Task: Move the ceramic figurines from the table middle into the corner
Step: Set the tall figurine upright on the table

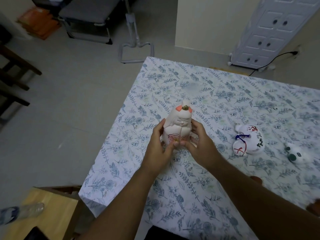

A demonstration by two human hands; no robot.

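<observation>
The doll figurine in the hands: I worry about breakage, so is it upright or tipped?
Upright. The doll figurine has its head topmost and face forward, with the left hand and right hand clasping its sides.

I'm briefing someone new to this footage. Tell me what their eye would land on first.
First, the tall white doll figurine with a pink flower, upright in both hands' grip, left hand and right hand, near the floral tablecloth's left edge. Next, to its right, a white painted figurine lying on the cloth, a blurred one beyond it.
</observation>
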